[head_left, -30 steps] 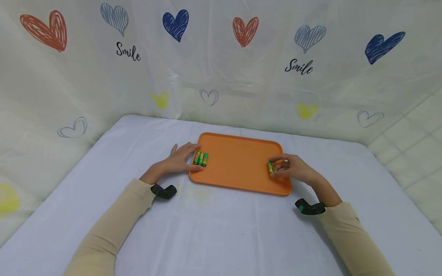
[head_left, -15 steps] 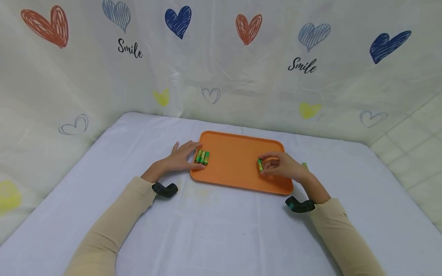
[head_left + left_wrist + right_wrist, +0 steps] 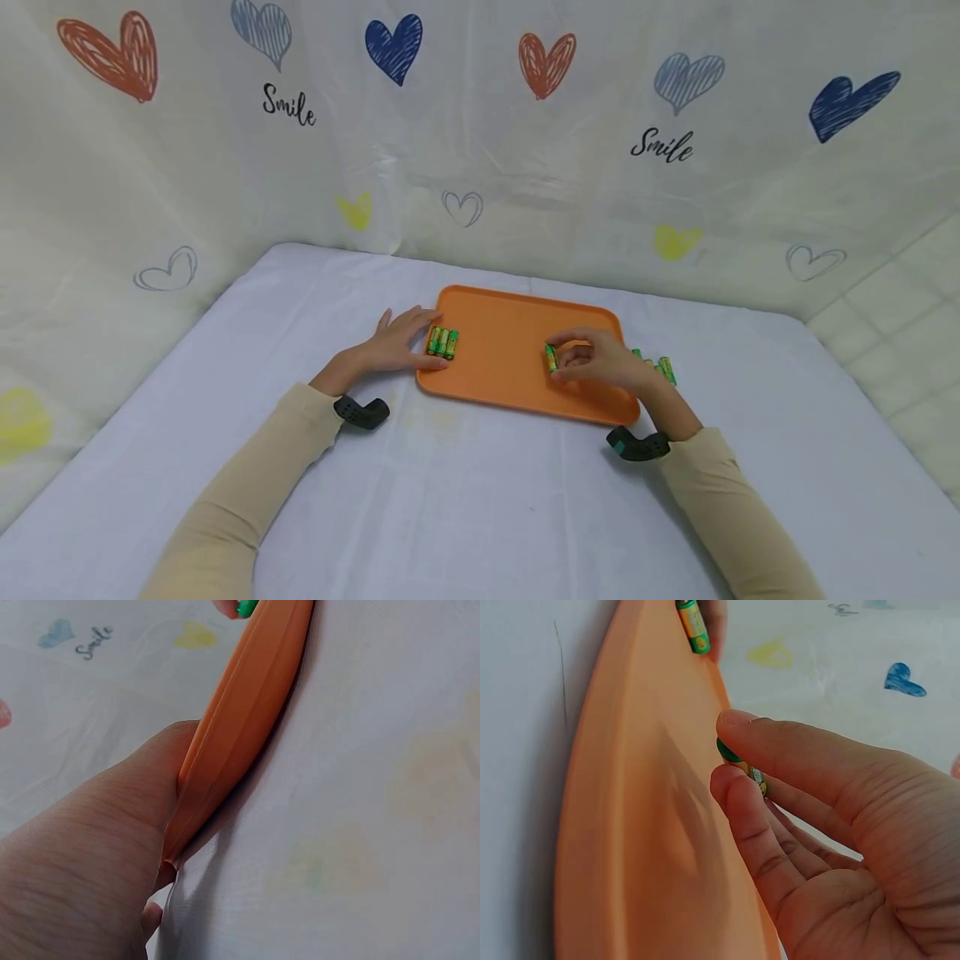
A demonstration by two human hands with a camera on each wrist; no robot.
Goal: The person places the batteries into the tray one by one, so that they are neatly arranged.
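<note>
An orange tray lies on the white-covered table. At its left end, 3 green and yellow batteries lie side by side. My left hand rests on that end with fingers and thumb spread either side of the batteries; the left wrist view has the hand at the tray's rim. Over the tray's right half, my right hand pinches another battery between thumb and fingers. In the right wrist view this battery is partly hidden by the fingers, above the tray's floor.
Several more batteries lie on the table just right of the tray, partly behind the right wrist. A curtain with printed hearts hangs behind the table. Each wrist carries a black device.
My right hand has moved left over the tray with the pinched battery. Batteries at the right, formerly hidden by the hand and arm, now show. The left hand stays at the tray's left end.
</note>
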